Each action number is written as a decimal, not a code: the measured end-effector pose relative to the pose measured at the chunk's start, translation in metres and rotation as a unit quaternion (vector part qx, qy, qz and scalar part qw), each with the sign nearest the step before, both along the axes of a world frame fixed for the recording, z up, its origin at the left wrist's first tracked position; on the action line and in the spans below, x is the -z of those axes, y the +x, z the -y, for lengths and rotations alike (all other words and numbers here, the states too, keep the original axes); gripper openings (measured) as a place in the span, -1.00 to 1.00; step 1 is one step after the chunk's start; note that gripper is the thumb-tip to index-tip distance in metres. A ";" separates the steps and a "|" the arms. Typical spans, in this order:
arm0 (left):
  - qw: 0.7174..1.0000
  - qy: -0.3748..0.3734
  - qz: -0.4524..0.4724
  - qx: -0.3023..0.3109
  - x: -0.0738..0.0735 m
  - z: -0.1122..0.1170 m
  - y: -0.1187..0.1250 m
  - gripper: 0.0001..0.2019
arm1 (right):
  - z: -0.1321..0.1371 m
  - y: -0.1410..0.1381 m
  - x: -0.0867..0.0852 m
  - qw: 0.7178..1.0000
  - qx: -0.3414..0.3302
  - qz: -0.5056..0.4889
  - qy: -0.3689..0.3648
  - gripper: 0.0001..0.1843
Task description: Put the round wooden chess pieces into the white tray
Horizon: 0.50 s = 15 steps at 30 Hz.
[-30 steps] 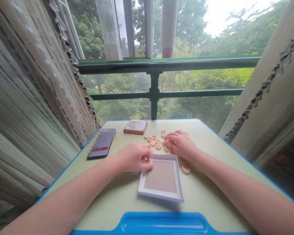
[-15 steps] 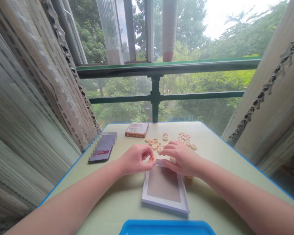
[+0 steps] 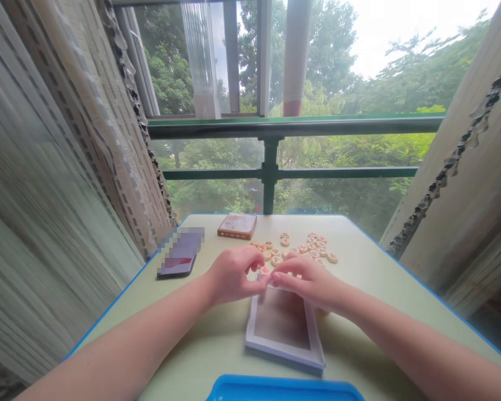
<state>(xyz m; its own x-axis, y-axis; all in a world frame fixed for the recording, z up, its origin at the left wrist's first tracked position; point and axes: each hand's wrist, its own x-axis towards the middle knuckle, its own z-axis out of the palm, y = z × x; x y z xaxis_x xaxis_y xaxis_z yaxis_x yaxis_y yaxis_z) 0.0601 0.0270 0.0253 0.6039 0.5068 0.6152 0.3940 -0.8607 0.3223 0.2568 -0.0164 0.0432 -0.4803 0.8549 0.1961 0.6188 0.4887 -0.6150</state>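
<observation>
My left hand (image 3: 239,272) is closed, its thumb and bent index finger around a round wooden Chinese chess piece (image 3: 265,270) with a red character. Close against the left thumb, the thumb and index fingertip of my right hand (image 3: 308,277) come together. Whatever lies between those right fingertips, if anything, is hidden. Below both hands is a shallow white-rimmed box part (image 3: 286,353) with a brownish inside, its far edge partly covered by the fingers. More chess pieces (image 3: 276,260) lie loose just beyond the hands, some hidden behind the right one.
A flat brown box (image 3: 237,226) sits toward the table's far edge. On the left lies a dark phone (image 3: 179,266), partly pixelated. Several chess pieces (image 3: 313,245) are grouped at the right. A blue plastic edge (image 3: 284,384) shows at the near side of the pale green table (image 3: 196,345).
My right hand has moved left, and its spread fingers have closed together beside the left thumb. The left hand stays at the red-marked piece. The whole view has shifted slightly.
</observation>
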 end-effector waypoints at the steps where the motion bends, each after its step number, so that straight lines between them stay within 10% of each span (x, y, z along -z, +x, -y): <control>1: 1.000 -0.008 -0.006 0.001 0.000 0.000 0.000 -0.85 | 0.001 -0.001 0.000 1.000 0.005 -0.005 -0.006 -0.63; 15: 0.990 -0.094 -0.085 -0.063 0.006 -0.014 -0.003 -0.87 | 0.000 0.000 0.006 0.985 -0.049 0.121 0.113 -0.84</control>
<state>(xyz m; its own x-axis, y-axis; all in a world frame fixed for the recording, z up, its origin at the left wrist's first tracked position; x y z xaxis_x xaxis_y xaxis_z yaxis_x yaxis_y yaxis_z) 0.0571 0.0414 0.0198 0.6154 0.6802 0.3982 0.5568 -0.7328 0.3912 0.2567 -0.0164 0.0373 -0.6138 0.7502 0.2456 0.6778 0.6604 -0.3231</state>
